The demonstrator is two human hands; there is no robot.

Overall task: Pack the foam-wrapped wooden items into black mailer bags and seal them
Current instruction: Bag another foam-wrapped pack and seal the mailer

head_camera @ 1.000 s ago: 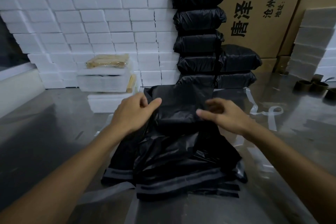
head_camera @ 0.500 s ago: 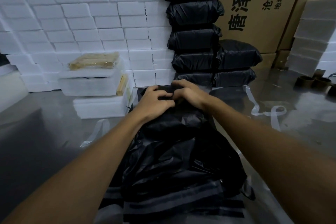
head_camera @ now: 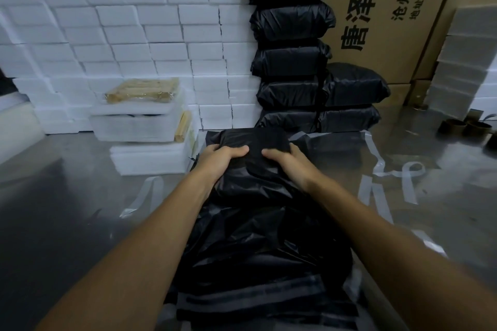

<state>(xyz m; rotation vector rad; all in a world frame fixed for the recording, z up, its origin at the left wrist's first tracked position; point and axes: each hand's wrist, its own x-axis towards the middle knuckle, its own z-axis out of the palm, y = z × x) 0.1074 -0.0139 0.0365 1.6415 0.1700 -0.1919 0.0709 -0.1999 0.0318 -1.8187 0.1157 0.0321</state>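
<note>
Both hands lay on a filled black mailer bag [head_camera: 269,142] at the middle of the desk [head_camera: 67,209]; the left hand [head_camera: 220,158] and right hand [head_camera: 287,161] curled their fingers round its near edge, thumbs pressing on top. It rested at the far end of a pile of empty mailer bags [head_camera: 263,263]; sealed bags [head_camera: 290,62] stood stacked just beyond, with foam-wrapped items [head_camera: 145,121] far left.

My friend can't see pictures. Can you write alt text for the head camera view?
Two hands, left hand and right hand, press a filled black mailer bag on a metal table. Sealed black bags and white foam blocks are stacked behind.
</note>
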